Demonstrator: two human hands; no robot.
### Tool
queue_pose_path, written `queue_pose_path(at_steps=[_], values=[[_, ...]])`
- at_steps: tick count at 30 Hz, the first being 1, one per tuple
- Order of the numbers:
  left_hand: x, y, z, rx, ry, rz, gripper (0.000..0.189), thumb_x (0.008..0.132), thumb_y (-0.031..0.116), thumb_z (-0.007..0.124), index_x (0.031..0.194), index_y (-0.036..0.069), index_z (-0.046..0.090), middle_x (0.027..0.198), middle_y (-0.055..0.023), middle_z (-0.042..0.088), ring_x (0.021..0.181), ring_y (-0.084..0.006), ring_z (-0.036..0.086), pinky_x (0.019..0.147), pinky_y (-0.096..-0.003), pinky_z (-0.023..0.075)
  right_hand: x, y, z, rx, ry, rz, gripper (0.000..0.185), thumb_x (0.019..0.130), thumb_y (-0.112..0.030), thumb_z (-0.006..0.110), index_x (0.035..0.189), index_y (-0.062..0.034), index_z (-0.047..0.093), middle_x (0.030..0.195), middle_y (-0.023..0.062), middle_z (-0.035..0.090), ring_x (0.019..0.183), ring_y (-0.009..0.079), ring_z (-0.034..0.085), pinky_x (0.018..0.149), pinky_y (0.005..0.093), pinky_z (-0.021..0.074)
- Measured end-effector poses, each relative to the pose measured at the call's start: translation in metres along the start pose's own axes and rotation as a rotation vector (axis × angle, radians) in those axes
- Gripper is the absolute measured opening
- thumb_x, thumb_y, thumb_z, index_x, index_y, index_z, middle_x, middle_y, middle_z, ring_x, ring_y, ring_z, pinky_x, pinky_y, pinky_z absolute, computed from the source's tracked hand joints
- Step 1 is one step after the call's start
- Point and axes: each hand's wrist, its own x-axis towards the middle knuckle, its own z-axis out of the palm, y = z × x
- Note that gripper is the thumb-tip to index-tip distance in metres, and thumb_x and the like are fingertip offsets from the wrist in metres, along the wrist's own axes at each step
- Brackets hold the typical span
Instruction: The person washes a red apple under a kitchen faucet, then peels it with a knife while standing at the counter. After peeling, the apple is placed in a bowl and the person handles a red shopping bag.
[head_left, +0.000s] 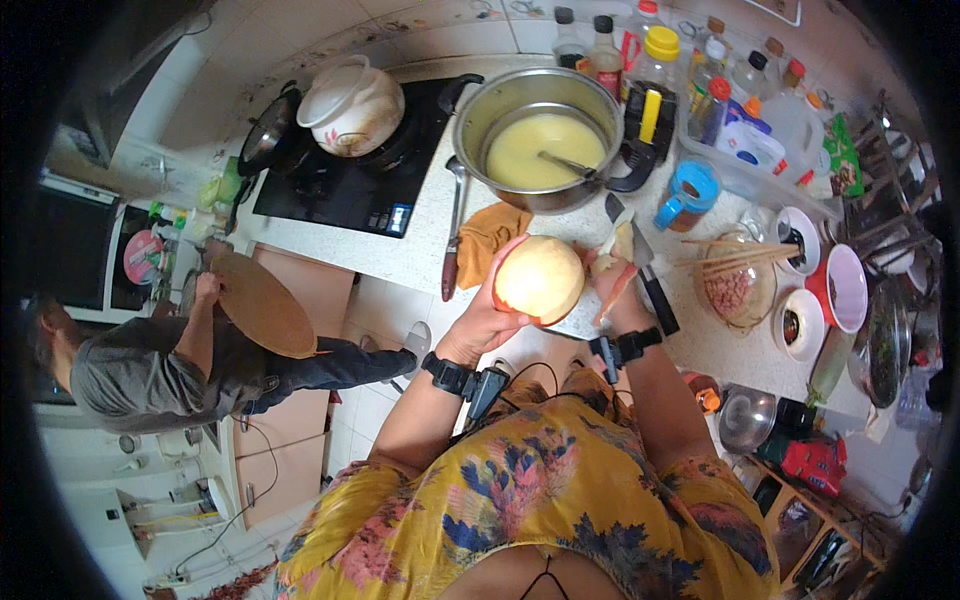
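Observation:
My left hand (480, 324) holds a large round fruit, probably an apple (541, 279), in front of the counter. Pale flesh shows over most of it, and red skin remains along its lower and left edges. My right hand (611, 281) is closed around fruit peelings (621, 241), with a reddish strip of peel hanging beside the palm. Just past that hand, a knife (658, 296) with a black handle lies on the counter, its blade partly covered by the peelings. An orange-brown cloth (489, 238) and a ladle-like utensil (452, 232) lie left of the fruit.
A steel pot (537, 196) of yellowish liquid, with a utensil in it, stands behind my hands. Left is a black cooktop (341, 196) bearing a white pot (358, 112). A blue-lidded jug (688, 191), a glass bowl (739, 289) of minced meat and chopsticks sit right. A person (150, 367) holds a round brown board (262, 307).

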Motion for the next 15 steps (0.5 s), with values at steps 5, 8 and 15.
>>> queue_pose_path(at_steps=[5,8,15], values=[[-0.016,0.022,-0.013,-0.144,0.019,0.058,0.112,0.055,-0.005,0.079,0.147,0.014,0.019,0.144,-0.0074,0.034,0.134,-0.0246,0.035,0.111,-0.0393,0.0310,0.004,-0.006,-0.031,-0.521,-0.066,-0.013,0.025,0.085,-0.026,0.056,0.088,-0.0040,0.068,0.082,0.0225,0.065,0.078,0.0395,0.063,0.069,0.0475,0.0506],[-0.029,0.036,-0.019,-0.157,0.064,0.140,0.115,0.049,0.001,0.082,0.146,0.018,0.023,0.142,-0.0126,0.037,0.131,-0.0316,0.039,0.109,-0.0465,0.0330,0.003,-0.019,-0.046,-0.350,-0.213,0.177,0.023,0.082,-0.022,0.057,0.095,-0.0066,0.067,0.078,0.0214,0.064,0.074,0.0386,0.063,0.068,0.0472,0.0502],[-0.049,0.061,-0.036,-0.244,0.012,0.313,0.113,0.047,0.011,0.090,0.142,0.017,0.030,0.143,-0.0180,0.035,0.130,-0.0353,0.039,0.107,-0.0486,0.0364,0.010,-0.036,-0.049,-0.948,-0.206,-0.051,0.050,0.078,-0.022,0.058,0.126,-0.0107,0.054,0.107,0.0124,0.055,0.104,0.0287,0.049,0.083,0.0442,0.0384]])
